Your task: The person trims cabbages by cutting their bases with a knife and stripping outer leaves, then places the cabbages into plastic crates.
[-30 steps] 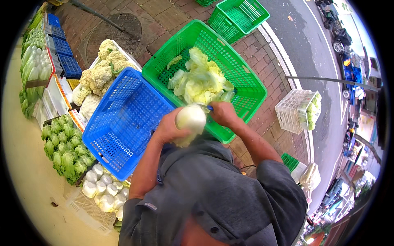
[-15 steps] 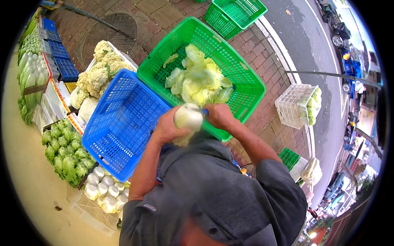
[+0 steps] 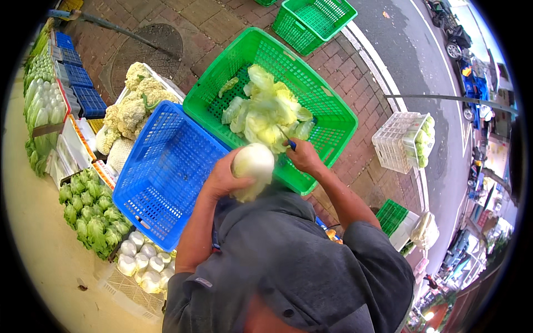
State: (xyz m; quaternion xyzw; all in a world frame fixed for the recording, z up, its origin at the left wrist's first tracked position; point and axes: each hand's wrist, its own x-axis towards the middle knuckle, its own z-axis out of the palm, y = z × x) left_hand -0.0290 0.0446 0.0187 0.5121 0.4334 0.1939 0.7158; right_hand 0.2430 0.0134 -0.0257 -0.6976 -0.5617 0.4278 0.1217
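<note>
My left hand [image 3: 225, 176] is closed around a pale napa cabbage [image 3: 253, 164], whose rounded white end points up and away. In my right hand [image 3: 305, 156] is a knife [image 3: 291, 144] with a blue handle; its thin blade points up and left, apart from the cabbage. Both hands are over the near edge of a green plastic crate [image 3: 337, 145]. Loose yellow-green cabbage leaves [image 3: 267, 110] lie heaped inside that crate. Left of it, touching or nearly so, is a blue plastic crate [image 3: 166, 166] with perforated sides.
Cauliflowers [image 3: 135, 111] stand in a box beyond the blue crate. Green lettuces [image 3: 91, 213] and trimmed white cabbages [image 3: 145, 261] sit at the left. Another green crate [image 3: 314, 25] stands at the far side, and a white crate [image 3: 395, 141] near the kerb at right.
My right hand has moved right and slightly down, away from the cabbage, and the knife blade now shows. The cabbage in my left hand has tilted slightly.
</note>
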